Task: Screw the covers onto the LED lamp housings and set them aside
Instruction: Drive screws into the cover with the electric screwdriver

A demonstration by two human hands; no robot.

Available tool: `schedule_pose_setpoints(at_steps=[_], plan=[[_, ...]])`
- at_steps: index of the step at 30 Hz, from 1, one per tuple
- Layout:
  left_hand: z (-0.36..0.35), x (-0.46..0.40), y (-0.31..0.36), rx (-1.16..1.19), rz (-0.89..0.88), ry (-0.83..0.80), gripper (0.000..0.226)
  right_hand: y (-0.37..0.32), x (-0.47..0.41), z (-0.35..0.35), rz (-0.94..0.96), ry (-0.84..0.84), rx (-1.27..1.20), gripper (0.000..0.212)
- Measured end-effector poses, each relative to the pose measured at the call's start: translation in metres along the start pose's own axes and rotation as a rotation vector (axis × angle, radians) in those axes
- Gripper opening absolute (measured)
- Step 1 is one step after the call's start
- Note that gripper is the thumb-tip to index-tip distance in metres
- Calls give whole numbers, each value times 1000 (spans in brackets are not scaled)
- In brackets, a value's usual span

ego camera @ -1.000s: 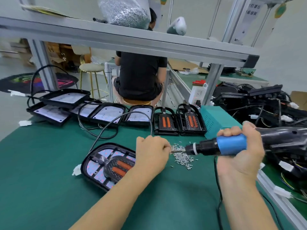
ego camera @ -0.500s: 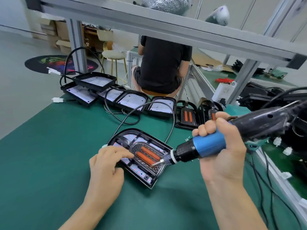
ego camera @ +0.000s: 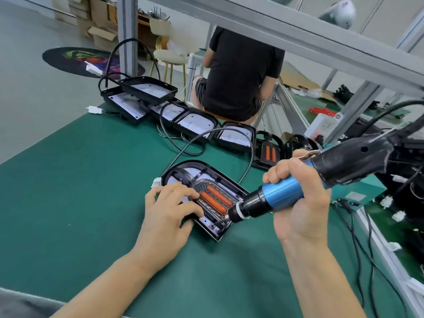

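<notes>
A black LED lamp housing (ego camera: 183, 172) lies on the green table in front of me, with a cover (ego camera: 214, 198) bearing two orange strips set into it. My left hand (ego camera: 168, 212) rests on the housing's left side, fingers spread flat over it. My right hand (ego camera: 298, 203) grips a blue and black electric screwdriver (ego camera: 282, 193). Its bit touches the cover's near right corner. A black cable runs from the housing toward the back.
Several open housings (ego camera: 195, 122) with white boards lie in a row at the table's far edge, and two covered ones (ego camera: 267, 152) beside them. A person in black sits with their back to me. Cables and lamp parts (ego camera: 403, 180) crowd the right edge.
My right hand brought the screwdriver from the screw pile down to the cover's near corner. My left hand left the screws and settled flat on the housing. My head tilted left.
</notes>
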State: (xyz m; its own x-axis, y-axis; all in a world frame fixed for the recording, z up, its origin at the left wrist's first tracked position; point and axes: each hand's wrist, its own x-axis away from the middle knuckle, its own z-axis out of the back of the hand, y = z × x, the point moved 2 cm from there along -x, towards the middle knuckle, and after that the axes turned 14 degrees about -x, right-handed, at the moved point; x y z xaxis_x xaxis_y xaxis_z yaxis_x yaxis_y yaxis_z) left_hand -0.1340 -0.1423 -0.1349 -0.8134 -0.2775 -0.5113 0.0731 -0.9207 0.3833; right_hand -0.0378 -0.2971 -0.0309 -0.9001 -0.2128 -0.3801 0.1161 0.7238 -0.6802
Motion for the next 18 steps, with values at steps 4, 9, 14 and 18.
schedule_pose_setpoints(at_steps=[4,9,14,18], plan=[[0,0,0,-3,-3,1,35,3,1,-2,-3,-6,21,19],[0,1,0,-8,-5,21,35,5,3,-3,-13,-9,38,19],[0,1,0,-3,-5,29,35,6,4,-6,-8,-53,51,15],[-1,2,-2,5,-10,33,35,8,3,-7,-42,-89,39,20]])
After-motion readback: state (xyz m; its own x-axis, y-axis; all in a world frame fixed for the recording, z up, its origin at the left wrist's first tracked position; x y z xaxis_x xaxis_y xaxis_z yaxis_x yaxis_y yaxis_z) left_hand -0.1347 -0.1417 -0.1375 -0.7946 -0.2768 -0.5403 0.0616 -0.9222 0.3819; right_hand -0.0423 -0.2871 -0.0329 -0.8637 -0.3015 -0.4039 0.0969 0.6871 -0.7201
